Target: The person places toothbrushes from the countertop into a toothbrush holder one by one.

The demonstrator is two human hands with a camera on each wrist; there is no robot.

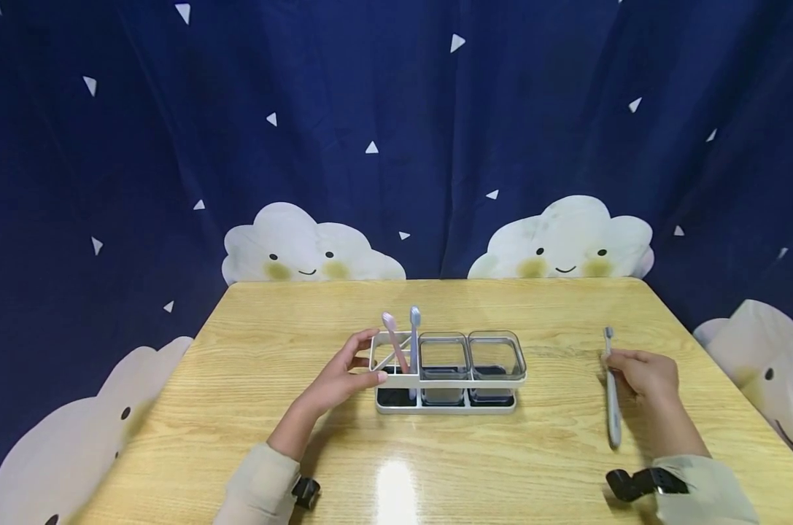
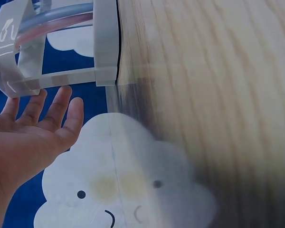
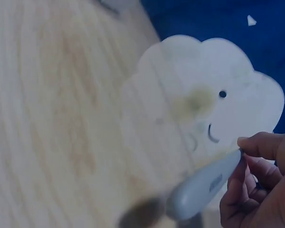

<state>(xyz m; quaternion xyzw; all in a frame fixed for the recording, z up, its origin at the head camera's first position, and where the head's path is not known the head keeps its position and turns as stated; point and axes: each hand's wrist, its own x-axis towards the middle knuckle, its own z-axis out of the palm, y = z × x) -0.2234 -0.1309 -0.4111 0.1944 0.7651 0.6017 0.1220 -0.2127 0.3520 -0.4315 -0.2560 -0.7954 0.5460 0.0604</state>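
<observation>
A white toothbrush holder (image 1: 449, 410) stands mid-table, with a pink toothbrush (image 1: 396, 343) and a blue toothbrush (image 1: 414, 339) upright in its left section. My left hand (image 1: 340, 375) holds the holder's left end, thumb at the front rail and fingers toward the back; in the left wrist view the fingertips (image 2: 64, 92) touch the rail. Off to the right, my right hand (image 1: 648, 375) pinches a grey toothbrush (image 1: 613, 408) near its neck, bristle head pointing away. Its thick handle end (image 3: 194, 194) shows in the right wrist view.
Two clear square cups (image 1: 443, 364) sit in the holder's middle and right sections. Beneath is a light wooden table (image 1: 271, 321). A dark blue curtain (image 1: 330, 87) with white clouds and triangles hangs behind and at the sides.
</observation>
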